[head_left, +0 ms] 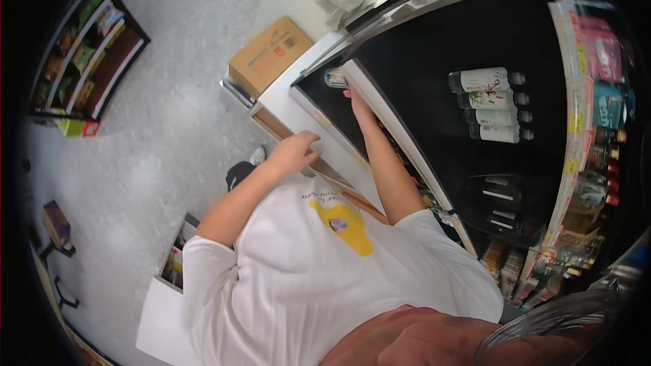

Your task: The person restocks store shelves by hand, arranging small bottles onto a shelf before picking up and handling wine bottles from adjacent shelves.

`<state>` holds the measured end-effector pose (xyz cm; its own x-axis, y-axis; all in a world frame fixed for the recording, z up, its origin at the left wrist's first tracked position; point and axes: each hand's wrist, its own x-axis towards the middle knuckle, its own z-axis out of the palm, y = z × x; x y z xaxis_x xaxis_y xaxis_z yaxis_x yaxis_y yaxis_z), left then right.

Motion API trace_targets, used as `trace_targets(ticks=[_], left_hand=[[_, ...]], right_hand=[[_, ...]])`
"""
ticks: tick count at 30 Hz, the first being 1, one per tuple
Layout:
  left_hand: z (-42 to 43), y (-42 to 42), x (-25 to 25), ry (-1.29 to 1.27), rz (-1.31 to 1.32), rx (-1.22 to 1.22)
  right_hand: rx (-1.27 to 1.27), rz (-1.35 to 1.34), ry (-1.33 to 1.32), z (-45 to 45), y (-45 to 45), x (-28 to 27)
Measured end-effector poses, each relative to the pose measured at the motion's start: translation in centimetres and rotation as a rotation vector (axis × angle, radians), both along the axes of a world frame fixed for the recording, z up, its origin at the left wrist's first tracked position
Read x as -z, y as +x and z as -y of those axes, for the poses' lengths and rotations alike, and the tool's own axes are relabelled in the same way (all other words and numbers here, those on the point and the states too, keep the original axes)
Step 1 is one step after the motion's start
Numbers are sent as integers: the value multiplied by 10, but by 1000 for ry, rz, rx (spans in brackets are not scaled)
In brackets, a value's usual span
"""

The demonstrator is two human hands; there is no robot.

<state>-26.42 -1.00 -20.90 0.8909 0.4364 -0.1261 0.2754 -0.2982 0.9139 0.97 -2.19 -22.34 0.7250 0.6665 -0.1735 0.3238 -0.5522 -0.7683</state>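
Filling the right side: dark display unit [407,44], its shelves running obliquely through the view, with packaged goods at the far right.
Crossing bar: pale shelf edge [413,139], slanting from upper left to lower right; it stands between the right arm and the bottles and covers part of the small container.
White tabletop: corner counter [288,108], with a closed cardboard box [270,56] on it, left of the small container.
Bottle row: four bottles [487,107], side by side, long axes roughly left-right in view, caps to the right, well apart from the right hand.
Left hand: [293,154] released, fingers loosely bent, near the counter front.
Right hand: [354,100] fingertips at the small container; grip partly hidden, cannot tell if closed.
Small container: [334,78] blue-and-white marked, on the dark surface behind the counter; visible end points left, long axis apparently left-right, other end hidden.
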Motion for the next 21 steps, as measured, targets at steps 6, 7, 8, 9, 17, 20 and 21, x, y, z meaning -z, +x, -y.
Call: trace_targets(ticks=[6,7,8,9,17,20,21], left_hand=[[-3,8,-11,-51,-2,36],[-2,11,-10,-52,2,46],[-2,13,-7,-51,4,58],[0,16,-2,-32,12,70],[7,33,-10,-152,-11,202],[2,39,-21,-208,-112,267],[1,41,-23,-223,-160,291]], right_hand=[[31,251,-56,-12,18,12],[35,277,-54,-14,18,13],[38,304,-57,-14,18,15],[40,329,-58,-16,19,17],[-6,510,-16,1,-1,17],[-74,676,229,49,-23,9],[-93,496,429,78,-39,-18]])
